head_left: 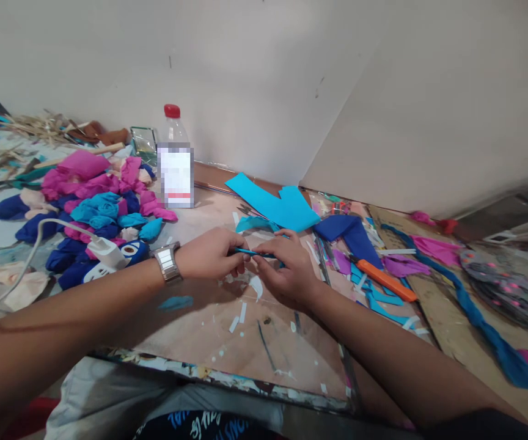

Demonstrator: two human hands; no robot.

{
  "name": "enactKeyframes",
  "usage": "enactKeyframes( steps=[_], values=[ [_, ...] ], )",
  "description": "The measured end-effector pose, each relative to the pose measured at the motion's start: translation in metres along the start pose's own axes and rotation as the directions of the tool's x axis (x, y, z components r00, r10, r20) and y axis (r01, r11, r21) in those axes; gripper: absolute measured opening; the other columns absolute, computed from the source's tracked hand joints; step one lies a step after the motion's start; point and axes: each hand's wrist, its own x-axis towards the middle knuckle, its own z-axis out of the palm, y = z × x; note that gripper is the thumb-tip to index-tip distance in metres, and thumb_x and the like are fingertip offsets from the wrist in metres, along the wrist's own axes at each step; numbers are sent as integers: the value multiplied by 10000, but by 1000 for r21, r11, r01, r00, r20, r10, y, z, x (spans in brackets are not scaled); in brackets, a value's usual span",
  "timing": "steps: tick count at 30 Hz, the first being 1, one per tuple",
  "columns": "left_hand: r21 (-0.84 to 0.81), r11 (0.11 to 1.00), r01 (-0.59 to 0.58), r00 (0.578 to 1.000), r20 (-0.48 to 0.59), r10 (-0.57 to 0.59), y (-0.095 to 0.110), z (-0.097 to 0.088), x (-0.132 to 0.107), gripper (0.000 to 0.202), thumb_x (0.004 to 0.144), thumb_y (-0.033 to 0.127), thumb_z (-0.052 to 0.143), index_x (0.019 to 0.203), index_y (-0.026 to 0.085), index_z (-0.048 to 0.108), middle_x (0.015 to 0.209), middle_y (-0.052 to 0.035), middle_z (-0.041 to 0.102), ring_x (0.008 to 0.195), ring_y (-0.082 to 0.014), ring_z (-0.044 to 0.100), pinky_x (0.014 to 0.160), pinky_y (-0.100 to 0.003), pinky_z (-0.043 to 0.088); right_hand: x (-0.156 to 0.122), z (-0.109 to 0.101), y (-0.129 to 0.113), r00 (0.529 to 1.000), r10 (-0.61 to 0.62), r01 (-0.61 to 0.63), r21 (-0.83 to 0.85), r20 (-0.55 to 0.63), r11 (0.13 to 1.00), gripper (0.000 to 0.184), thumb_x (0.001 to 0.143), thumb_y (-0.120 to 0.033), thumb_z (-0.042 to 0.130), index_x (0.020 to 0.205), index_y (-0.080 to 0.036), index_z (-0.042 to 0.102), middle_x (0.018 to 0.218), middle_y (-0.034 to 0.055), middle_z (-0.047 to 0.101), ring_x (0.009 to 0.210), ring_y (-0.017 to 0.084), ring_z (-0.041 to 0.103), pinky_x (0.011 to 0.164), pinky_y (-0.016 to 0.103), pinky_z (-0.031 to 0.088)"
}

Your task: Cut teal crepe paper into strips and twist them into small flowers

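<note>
My left hand (211, 255), with a metal-band watch (167, 263) on the wrist, pinches one end of a thin blue strip (251, 252). At the other end, the fingers of my right hand (289, 266) are closed on the same strip, which lies nearly level between them. Whether it is rolled or wrapped around something I cannot tell. Just beyond my hands rest a bright blue sheet (286, 211) and a curled blue piece (257, 224). Under my hands, small white scraps (242, 313) and a blue scrap (176, 303) lie on the board (200, 330).
Left stand crumpled pink, blue and cream pieces (94, 211), a white charger (108, 252) with cable, and a red-capped bottle (175, 131). To the right are an orange cutter knife (385, 281), dark blue material (353, 237) and a long blue strip (468, 302). A wall (255, 85) rises behind.
</note>
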Motion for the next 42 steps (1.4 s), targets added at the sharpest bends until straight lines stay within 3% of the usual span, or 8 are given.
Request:
enactKeyframes(
  steps=[6, 11, 14, 19, 26, 31, 36, 42],
  values=[
    [139, 990, -14, 1000, -11, 16, 2, 2, 0, 200, 949, 210, 546, 883, 160, 729, 750, -23, 781, 659, -147, 721, 625, -234, 487, 2, 1, 1, 999, -43, 42, 18, 12, 999, 47, 1002, -220, 667, 1006, -255, 699, 910, 1, 822, 793, 184, 739, 952, 426, 406],
    [-83, 992, 99, 990, 105, -90, 1, 2, 1, 190, 971, 285, 557, 889, 158, 671, 776, -49, 777, 656, -163, 727, 567, -230, 515, 3, -3, 0, 995, -95, 95, -29, -2, 995, 84, 1013, -187, 645, 1021, -257, 690, 949, 8, 826, 833, 184, 749, 958, 431, 408],
    [-237, 964, 117, 983, 163, -80, -2, 2, 3, 346, 1030, 429, 495, 888, 153, 647, 778, -73, 759, 659, -169, 720, 578, -253, 552, 3, -5, -1, 992, -122, 122, -48, -10, 991, 95, 1007, -171, 648, 1039, -253, 685, 969, 15, 825, 846, 184, 749, 995, 449, 401],
    [-306, 947, 102, 989, 138, -62, -8, 2, 5, 374, 1033, 470, 510, 843, 160, 598, 759, -59, 734, 653, -145, 702, 629, -258, 572, 4, -4, -2, 993, -120, 119, -40, -21, 992, 120, 974, -183, 705, 1061, -263, 690, 998, 21, 829, 872, 201, 757, 981, 452, 414],
    [-198, 976, 91, 995, 65, -80, -2, 2, 2, 299, 1006, 400, 537, 838, 168, 624, 742, -47, 756, 642, -152, 716, 570, -226, 522, 4, -3, -2, 994, -106, 105, -38, -32, 994, 125, 972, -161, 704, 1045, -261, 688, 990, 20, 830, 875, 204, 760, 971, 453, 416],
    [58, 997, -52, 996, -66, 56, 1, 3, 0, 243, 975, 280, 534, 810, 170, 674, 723, -20, 737, 617, -131, 652, 604, -236, 454, 3, -2, -1, 999, -45, 44, -25, -20, 999, 47, 990, -216, 692, 998, -260, 705, 954, 15, 824, 845, 205, 740, 961, 457, 418],
    [375, 921, -110, 970, -163, 182, -1, 8, -1, 244, 1004, 276, 526, 921, 184, 737, 749, -26, 725, 662, -154, 612, 639, -282, 360, 3, -1, 1, 999, 35, -35, -5, -38, 999, 42, 974, -291, 716, 951, -266, 740, 884, 29, 799, 913, 249, 697, 899, 453, 472],
    [591, 795, -133, 950, -151, 272, -10, 13, 2, 319, 1058, 306, 462, 895, 196, 713, 784, -37, 726, 708, -181, 629, 626, -311, 303, 2, 0, 2, 991, 122, -117, 87, -56, 989, 42, 942, -280, 742, 914, -254, 760, 853, 40, 777, 915, 256, 651, 824, 424, 519]
  ],
)
